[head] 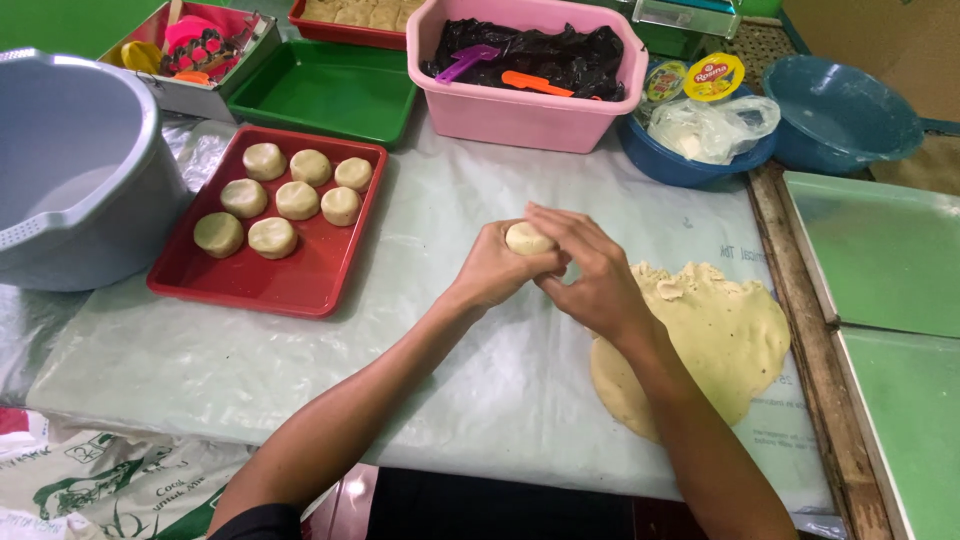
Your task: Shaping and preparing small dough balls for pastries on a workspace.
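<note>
Both hands meet over the tabletop (480, 400): the left hand (497, 268) cups a dough ball (527, 238), the right hand (592, 275) has its fingers (552, 222) pressed around it. A flat dough sheet (720, 340) lies just beside the right wrist. A red tray (300, 285) of shaped pieces sits to the left.

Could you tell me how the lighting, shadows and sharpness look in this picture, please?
Head view: soft, even light, only faint shadows under the left hand and right hand; slight sheen on the plastic sheet; the dough ball, red tray and flat dough are sharp; the wide lens bends the grey tub at the edge.
</note>
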